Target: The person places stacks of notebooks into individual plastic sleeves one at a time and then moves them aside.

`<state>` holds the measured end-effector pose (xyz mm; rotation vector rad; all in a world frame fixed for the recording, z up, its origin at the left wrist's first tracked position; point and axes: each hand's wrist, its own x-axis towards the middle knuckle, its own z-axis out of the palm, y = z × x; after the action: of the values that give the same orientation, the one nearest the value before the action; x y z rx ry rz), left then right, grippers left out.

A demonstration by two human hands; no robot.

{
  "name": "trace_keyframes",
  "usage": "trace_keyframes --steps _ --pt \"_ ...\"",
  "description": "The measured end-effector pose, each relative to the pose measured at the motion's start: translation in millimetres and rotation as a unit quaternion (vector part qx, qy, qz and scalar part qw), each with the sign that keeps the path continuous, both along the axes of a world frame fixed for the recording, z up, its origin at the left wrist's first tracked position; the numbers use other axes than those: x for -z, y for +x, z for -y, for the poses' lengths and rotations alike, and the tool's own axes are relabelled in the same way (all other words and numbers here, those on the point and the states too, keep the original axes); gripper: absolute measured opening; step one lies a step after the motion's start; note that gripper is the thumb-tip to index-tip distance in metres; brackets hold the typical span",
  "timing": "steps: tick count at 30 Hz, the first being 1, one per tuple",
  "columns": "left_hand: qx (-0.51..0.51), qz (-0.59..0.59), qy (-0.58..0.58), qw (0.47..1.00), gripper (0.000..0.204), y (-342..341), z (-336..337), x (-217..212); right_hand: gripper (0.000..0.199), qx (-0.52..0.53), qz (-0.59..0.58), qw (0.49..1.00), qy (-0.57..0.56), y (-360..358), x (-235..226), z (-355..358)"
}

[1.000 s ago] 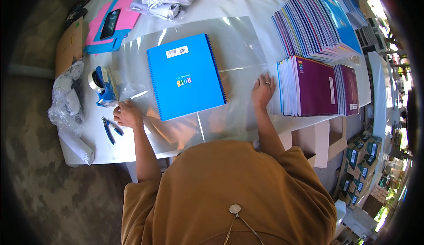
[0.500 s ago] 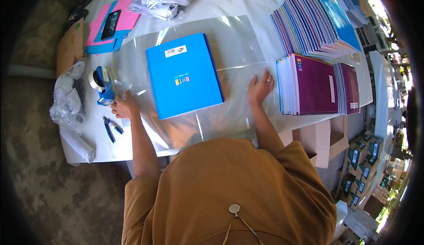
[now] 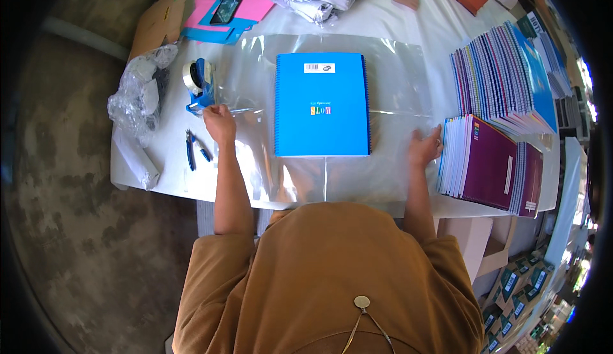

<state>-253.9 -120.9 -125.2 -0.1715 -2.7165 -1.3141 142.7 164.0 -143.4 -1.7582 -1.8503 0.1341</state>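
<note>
Tape roll (image 3: pixel 188 75) in blue dispenser (image 3: pixel 205 75) beside the left hand (image 3: pixel 219 123)

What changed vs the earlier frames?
The view shifted: the table and its contents appear farther right, turned clockwise. No grasp or release is visible. Unchanged: blue notebook on the clear plastic sheet, left hand by the tape dispenser, right hand beside the purple notebooks.

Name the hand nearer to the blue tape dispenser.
Left. The left hand is right by the near end of the tape dispenser; the right hand is across the blue notebook, beside the purple notebooks.
</note>
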Motion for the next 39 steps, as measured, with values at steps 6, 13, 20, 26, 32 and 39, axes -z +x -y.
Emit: trace_keyframes --steps 6,13,20,26,32,39 --pt "0.016 0.035 -0.329 0.944 0.043 23.7 -11.3 -26.7 0.053 -0.032 -0.131 0.972 -0.194 39.8 -1.8 -44.9" --pt "-0.144 -0.04 -0.181 0.972 0.038 33.0 -14.6 -9.2 0.026 -0.075 -0.212 0.962 -0.158 50.5 7.6 -33.2" --pt "-0.01 -0.06 -0.208 0.976 0.022 28.7 -0.3 6.8 0.01 -0.071 -0.156 0.985 0.008 31.4 23.9 -16.6" --pt "-0.074 -0.064 -0.185 0.978 0.02 23.8 4.3 7.8 0.012 -0.062 -0.149 0.973 0.167 35.2 17.4 -1.8" --pt "0.004 -0.07 -0.177 0.982 0.025 7.0 0.1 -0.5 0.012 -0.069 0.02 0.995 0.072 40.9 -4.5 -2.4" --pt "0.035 0.319 0.103 0.942 0.026 -24.5 10.7 -18.0 0.018 -0.103 -0.056 0.993 -0.027 25.8 -50.9 -7.2"
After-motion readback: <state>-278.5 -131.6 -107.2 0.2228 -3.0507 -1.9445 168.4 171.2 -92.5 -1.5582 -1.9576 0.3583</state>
